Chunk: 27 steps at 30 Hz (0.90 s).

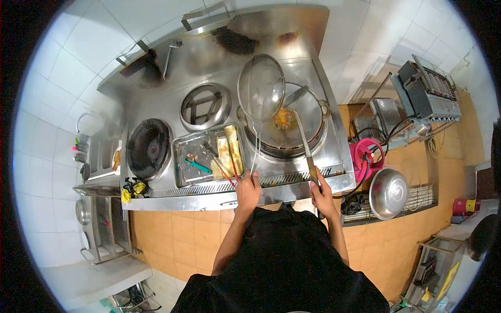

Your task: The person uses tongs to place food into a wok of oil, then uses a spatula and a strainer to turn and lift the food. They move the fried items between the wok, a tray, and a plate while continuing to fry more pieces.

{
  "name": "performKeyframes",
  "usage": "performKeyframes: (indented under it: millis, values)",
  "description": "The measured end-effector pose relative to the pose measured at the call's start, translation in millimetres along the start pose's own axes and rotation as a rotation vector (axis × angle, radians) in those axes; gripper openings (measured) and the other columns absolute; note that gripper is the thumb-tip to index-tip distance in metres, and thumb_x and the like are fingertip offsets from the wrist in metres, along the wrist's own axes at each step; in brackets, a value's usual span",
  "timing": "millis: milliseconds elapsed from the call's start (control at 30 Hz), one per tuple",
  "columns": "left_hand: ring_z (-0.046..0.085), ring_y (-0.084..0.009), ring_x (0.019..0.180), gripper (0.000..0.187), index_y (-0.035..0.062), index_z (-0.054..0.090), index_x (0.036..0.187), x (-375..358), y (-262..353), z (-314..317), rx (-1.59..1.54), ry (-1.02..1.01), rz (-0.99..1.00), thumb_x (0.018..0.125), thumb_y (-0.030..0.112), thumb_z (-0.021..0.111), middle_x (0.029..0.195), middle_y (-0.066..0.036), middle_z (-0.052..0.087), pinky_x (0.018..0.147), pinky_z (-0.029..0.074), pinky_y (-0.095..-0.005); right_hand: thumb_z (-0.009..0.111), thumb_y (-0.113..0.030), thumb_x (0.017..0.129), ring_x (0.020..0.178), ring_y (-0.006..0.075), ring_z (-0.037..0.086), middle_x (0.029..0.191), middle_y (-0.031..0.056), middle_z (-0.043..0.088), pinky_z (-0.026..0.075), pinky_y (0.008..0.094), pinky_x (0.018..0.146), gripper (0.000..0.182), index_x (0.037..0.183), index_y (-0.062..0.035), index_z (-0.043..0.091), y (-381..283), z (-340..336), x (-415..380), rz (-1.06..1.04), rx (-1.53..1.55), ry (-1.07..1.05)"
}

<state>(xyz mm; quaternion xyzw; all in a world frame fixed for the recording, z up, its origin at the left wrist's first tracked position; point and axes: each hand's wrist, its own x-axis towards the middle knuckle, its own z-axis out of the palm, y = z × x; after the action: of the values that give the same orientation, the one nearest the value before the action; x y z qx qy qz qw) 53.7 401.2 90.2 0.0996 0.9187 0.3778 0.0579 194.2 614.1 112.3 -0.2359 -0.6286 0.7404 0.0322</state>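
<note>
My left hand point(248, 192) is closed round the handle of a round mesh strainer point(261, 88), which is held tilted above the left side of a large wok point(313, 112). In my right hand point(323, 198) is the wooden handle of a long metal spatula point(304, 136), its far end reaching into the wok. Orange-brown food point(283, 118) lies in the wok beside the strainer's rim. A metal tray point(180, 156) is left of my left hand, with yellowish pieces point(223, 156), red-handled tongs point(233, 151) and a green-handled tool point(198, 166) in it.
A blackened burner point(148, 147) and an empty burner ring point(205, 107) are on the stove's left. Yellow-and-black cloths point(134, 189) lie at the front left corner. On the right stand a pink wheel-shaped object point(367, 159), a metal bowl point(389, 193) and a grill unit point(428, 94).
</note>
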Motion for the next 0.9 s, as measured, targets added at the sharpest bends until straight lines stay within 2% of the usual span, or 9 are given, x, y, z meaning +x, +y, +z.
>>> performKeyframes:
  millis: [167, 200, 267, 333, 400, 667, 700, 833, 900]
  values:
    - [0.062, -0.0475, 0.075, 0.022, 0.0015, 0.061, 0.098, 4, 8, -1, 0.062, -0.019, -0.006, 0.097, 0.019, 0.048, 0.077, -0.027, 0.064, 0.067, 0.047, -0.0540, 0.051, -0.016, 0.101, 0.053, 0.0044, 0.033, 0.068, -0.0059, 0.040, 0.029, 0.0219, 0.044, 0.059, 0.154, -0.0169, 0.027, 10, -5, 5, -0.024, 0.026, 0.004]
    - [0.062, -0.0479, 0.075, 0.021, 0.0002, 0.060, 0.096, 7, 10, -2, 0.118, -0.060, -0.046, 0.096, 0.018, 0.049, 0.080, -0.027, 0.065, 0.068, 0.048, -0.0541, 0.051, -0.015, 0.101, 0.054, 0.0043, 0.034, 0.068, -0.0058, 0.040, 0.029, 0.0219, 0.044, 0.059, 0.154, -0.0175, 0.027, 11, -5, 7, 0.014, 0.007, 0.007]
    - [0.062, -0.0480, 0.076, 0.023, -0.0003, 0.060, 0.097, 7, -5, 8, 0.100, -0.039, -0.005, 0.096, 0.019, 0.049, 0.080, -0.027, 0.065, 0.068, 0.048, -0.0545, 0.052, -0.015, 0.101, 0.056, 0.0041, 0.035, 0.069, -0.0060, 0.041, 0.029, 0.0213, 0.044, 0.059, 0.154, -0.0186, 0.027, 15, -1, 7, 0.074, 0.041, 0.021]
    - [0.062, -0.0481, 0.077, 0.024, -0.0007, 0.061, 0.097, 8, -9, 10, 0.083, -0.024, 0.026, 0.096, 0.020, 0.049, 0.080, -0.028, 0.065, 0.069, 0.048, -0.0549, 0.053, -0.016, 0.100, 0.055, 0.0042, 0.034, 0.069, -0.0062, 0.041, 0.029, 0.0205, 0.044, 0.060, 0.154, -0.0187, 0.026, 16, -1, 5, 0.093, 0.140, 0.010]
    - [0.062, -0.0482, 0.078, 0.025, -0.0015, 0.060, 0.096, 4, -10, 13, 0.126, -0.068, -0.057, 0.096, 0.021, 0.048, 0.079, -0.029, 0.064, 0.070, 0.047, -0.0548, 0.053, -0.016, 0.101, 0.055, 0.0042, 0.035, 0.070, -0.0062, 0.041, 0.029, 0.0204, 0.044, 0.060, 0.154, -0.0190, 0.026, 15, -4, 7, 0.077, 0.123, 0.006]
    - [0.062, -0.0494, 0.075, 0.025, -0.0020, 0.059, 0.093, 3, -5, 8, 0.095, -0.031, -0.030, 0.096, 0.021, 0.050, 0.076, -0.031, 0.063, 0.068, 0.047, -0.0561, 0.051, -0.015, 0.101, 0.050, 0.0047, 0.034, 0.065, -0.0052, 0.039, 0.031, 0.0216, 0.042, 0.060, 0.155, -0.0160, 0.024, 18, -6, 15, 0.015, 0.116, 0.027]
    - [0.062, -0.0495, 0.075, 0.024, -0.0019, 0.059, 0.092, 3, -6, 8, 0.094, -0.025, -0.021, 0.096, 0.020, 0.050, 0.076, -0.031, 0.063, 0.068, 0.047, -0.0561, 0.050, -0.014, 0.101, 0.049, 0.0051, 0.034, 0.064, -0.0026, 0.041, 0.031, 0.0222, 0.041, 0.060, 0.155, -0.0162, 0.024, 18, -5, 15, 0.015, 0.110, 0.037]
    - [0.062, -0.0492, 0.075, 0.021, -0.0002, 0.059, 0.093, 2, -9, 10, 0.078, -0.011, 0.003, 0.096, 0.019, 0.050, 0.076, -0.030, 0.064, 0.067, 0.047, -0.0556, 0.049, -0.013, 0.101, 0.048, 0.0052, 0.034, 0.064, -0.0025, 0.041, 0.031, 0.0223, 0.041, 0.060, 0.155, -0.0163, 0.024, 17, -3, 10, 0.053, 0.123, 0.050]
    - [0.062, -0.0488, 0.074, 0.020, 0.0010, 0.060, 0.093, 2, -8, 9, 0.076, -0.015, 0.009, 0.095, 0.018, 0.050, 0.076, -0.029, 0.064, 0.067, 0.047, -0.0554, 0.052, -0.015, 0.101, 0.055, 0.0048, 0.036, 0.069, -0.0044, 0.042, 0.032, 0.0212, 0.044, 0.060, 0.154, -0.0176, 0.025, 18, -3, 9, 0.044, 0.105, 0.034]
